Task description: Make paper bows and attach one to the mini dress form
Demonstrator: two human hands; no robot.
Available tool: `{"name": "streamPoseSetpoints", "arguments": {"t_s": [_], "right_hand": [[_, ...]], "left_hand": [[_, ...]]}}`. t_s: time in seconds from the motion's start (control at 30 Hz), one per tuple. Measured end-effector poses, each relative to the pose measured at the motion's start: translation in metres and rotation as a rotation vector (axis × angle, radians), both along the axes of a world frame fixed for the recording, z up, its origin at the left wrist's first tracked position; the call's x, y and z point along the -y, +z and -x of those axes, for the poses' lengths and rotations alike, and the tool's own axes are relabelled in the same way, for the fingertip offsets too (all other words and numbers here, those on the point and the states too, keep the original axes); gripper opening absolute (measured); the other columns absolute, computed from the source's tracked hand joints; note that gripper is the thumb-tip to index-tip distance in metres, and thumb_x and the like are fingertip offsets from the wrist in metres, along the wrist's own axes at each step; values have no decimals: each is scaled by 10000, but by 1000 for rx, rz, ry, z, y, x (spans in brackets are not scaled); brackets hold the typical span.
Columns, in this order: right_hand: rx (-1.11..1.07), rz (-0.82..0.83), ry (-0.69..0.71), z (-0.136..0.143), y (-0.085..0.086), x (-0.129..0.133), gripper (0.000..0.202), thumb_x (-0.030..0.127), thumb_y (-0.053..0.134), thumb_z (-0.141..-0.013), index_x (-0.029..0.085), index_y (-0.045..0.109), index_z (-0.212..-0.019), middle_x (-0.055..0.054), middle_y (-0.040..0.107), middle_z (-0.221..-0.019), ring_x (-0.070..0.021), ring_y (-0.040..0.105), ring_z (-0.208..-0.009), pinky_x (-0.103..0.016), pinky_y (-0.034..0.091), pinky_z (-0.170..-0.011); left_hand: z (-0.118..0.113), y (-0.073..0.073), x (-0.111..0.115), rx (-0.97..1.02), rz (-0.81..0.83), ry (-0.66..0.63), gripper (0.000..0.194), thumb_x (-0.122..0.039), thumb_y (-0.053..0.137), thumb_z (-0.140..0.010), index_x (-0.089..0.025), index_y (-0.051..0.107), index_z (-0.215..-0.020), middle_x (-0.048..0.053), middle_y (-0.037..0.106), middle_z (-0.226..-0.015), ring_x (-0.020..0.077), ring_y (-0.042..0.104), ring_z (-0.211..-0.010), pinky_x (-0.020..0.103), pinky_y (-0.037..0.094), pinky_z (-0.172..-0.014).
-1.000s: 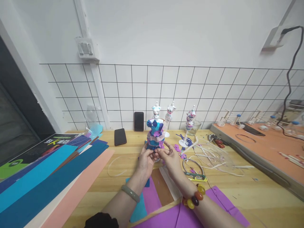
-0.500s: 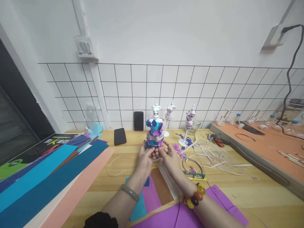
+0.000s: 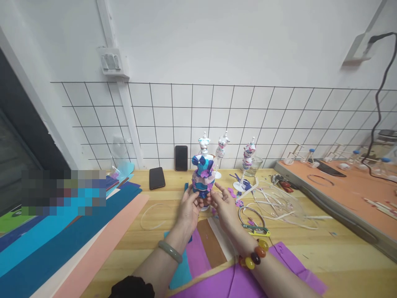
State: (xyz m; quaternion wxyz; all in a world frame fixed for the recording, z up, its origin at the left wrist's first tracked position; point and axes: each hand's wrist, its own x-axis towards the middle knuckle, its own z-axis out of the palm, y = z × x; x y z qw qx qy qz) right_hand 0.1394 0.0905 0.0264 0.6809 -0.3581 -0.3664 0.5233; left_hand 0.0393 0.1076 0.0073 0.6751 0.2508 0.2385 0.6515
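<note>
Both hands meet at the skirt of a small dressed mannequin (image 3: 202, 176) standing upright on the wooden table (image 3: 310, 244): the left hand (image 3: 190, 207) pinches the blue hem, while the right hand (image 3: 223, 205) touches the other side with loosely spread fingers. Just right of the grip lie purple scraps (image 3: 232, 193), white strips (image 3: 279, 205) and scissors (image 3: 256, 229); behind it stand two phones (image 3: 181, 158).

Light: bright, even, diffuse; source not seen | Shadows: soft and faint under the hands | Glare: none noted on the white wall (image 3: 235, 37) | Distortion: wide-angle bending seen at the edges | Blur: a pixelated block (image 3: 63, 192) is laid at left; far-right items are rendered soft
</note>
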Motion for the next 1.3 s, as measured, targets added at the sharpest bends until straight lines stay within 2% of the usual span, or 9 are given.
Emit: {"name": "streamPoseSetpoints", "arguments": {"t_s": [0.23, 0.37, 0.5, 0.67, 0.83, 1.03, 1.3], "right_hand": [[99, -86, -96, -1, -6, -5, 522, 195, 671, -600, 165, 479, -1085, 40, 554, -667, -100, 539, -559, -207, 440, -507], [113, -107, -50, 0, -11, -8, 552, 215, 678, -598, 178, 446, -1098, 13, 562, -762, -101, 542, -530, -225, 452, -484], [134, -125, -22, -1, -15, -11, 533, 239, 662, -626, 176, 429, -1102, 18, 552, -723, -108, 539, -506, -236, 451, -464], [153, -138, -95, -2, -15, -12, 517, 224, 668, -630, 173, 435, -1090, 18, 540, -729, -107, 521, -556, -229, 439, -498], [232, -214, -210, 0, -9, 1, 436, 263, 603, -720, 177, 430, -1110, 2, 554, -720, -131, 528, -619, -235, 432, -518], [267, -216, -212, 6, -9, 11, 462, 294, 565, -754, 183, 424, -1179, -45, 620, -821, -131, 558, -611, -231, 447, -499], [351, -247, -143, 7, -11, 14, 512, 255, 510, -800, 218, 330, -1278, -68, 608, -958, -131, 570, -640, -241, 470, -524]], "left_hand": [[-1, 3, 1, 21, 20, 7, 485, -118, 563, -597, -185, 485, -1071, -26, 568, -619, 81, 499, -481, 193, 352, -462], [-2, 6, 4, -1, -16, -8, 531, -74, 571, -581, -187, 482, -1092, -23, 575, -646, 67, 478, -481, 183, 338, -460], [-3, 7, 4, -38, -38, -5, 586, -46, 612, -571, -197, 465, -1118, -29, 583, -659, 53, 457, -471, 174, 323, -452], [-5, 5, 3, -83, -48, 27, 639, -40, 662, -551, -210, 451, -1129, -9, 619, -756, 51, 480, -498, 166, 323, -451], [-5, 5, 3, -120, -54, 51, 623, -58, 675, -554, -197, 459, -1121, -16, 618, -708, 50, 472, -469, 168, 326, -440], [-4, 6, 4, -138, -66, 73, 625, -68, 669, -565, -188, 442, -1135, -17, 625, -684, 53, 476, -468, 165, 324, -435], [-4, 3, 4, -159, -94, 76, 622, -78, 665, -578, -191, 445, -1149, 2, 645, -719, 63, 505, -478, 168, 338, -439]]}}
